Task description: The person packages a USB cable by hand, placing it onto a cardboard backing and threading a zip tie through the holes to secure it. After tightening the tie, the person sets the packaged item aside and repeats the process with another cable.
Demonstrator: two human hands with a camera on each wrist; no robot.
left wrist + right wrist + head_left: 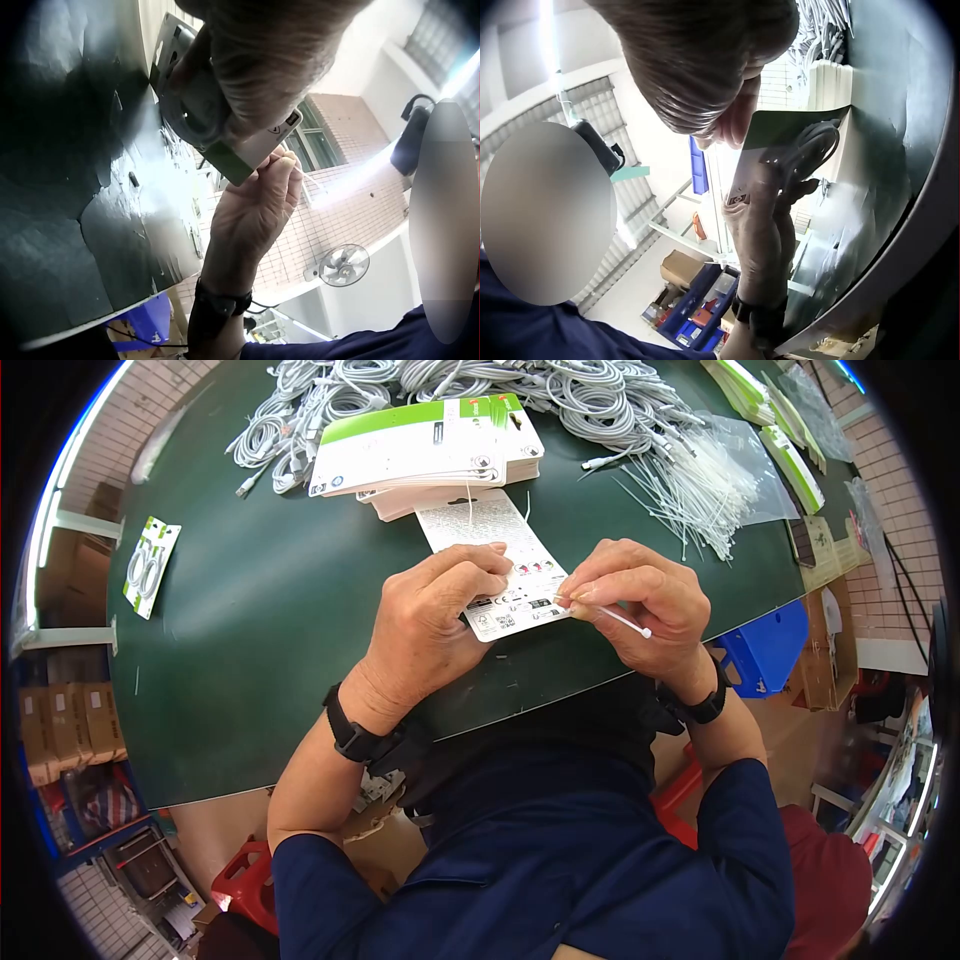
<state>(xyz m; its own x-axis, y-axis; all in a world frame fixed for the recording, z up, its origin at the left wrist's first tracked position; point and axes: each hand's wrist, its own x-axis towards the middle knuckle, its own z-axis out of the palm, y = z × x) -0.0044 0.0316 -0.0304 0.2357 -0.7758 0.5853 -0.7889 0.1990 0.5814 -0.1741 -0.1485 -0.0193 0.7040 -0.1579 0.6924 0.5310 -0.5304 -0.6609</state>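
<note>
A printed white card (pixel 500 565) is tilted over the table's near part, its text side up in the head view. The left hand (pixel 430 615) grips it by its left side, thumb hidden below. On its underside, a coiled cable (pixel 815 150) shows in the right wrist view. At the card's right edge the right hand (pixel 645 605) pinches a thin white zip tie (pixel 625 622) between thumb and fingers, its head end sticking out toward the lower right. In the left wrist view the right hand (pixel 259 206) is beside the card (pixel 259 154).
Stacked green-and-white cards (pixel 420 450) stand beyond the hands. Behind them lie bundled grey cables (pixel 600 400). Loose zip ties (pixel 700 485) spread on a plastic bag at the right. A carded cable (pixel 150 568) lies far left. A blue stool (pixel 765 650) is beyond the table's right edge.
</note>
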